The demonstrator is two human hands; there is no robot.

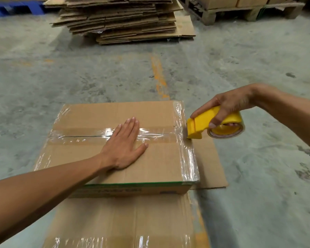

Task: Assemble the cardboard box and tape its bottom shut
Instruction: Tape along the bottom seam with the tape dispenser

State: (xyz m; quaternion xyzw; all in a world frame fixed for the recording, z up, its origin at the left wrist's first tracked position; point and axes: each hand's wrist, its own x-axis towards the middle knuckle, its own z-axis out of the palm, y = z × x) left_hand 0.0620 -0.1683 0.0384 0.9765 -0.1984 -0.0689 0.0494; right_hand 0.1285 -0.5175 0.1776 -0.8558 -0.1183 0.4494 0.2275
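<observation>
Nearest, the cardboard box [118, 154] sits bottom-up on the concrete floor [79, 77], its flaps splayed beneath. It looks empty and light, stiff at the edges but likely to slide, so pressing down suits it. The left hand [123, 147] lies flat, fingers straight, across the taped centre seam. Just off the box's right edge, the right hand [229, 108] grips the yellow tape dispenser [213, 126]; whether its tape is cut is unclear.
</observation>
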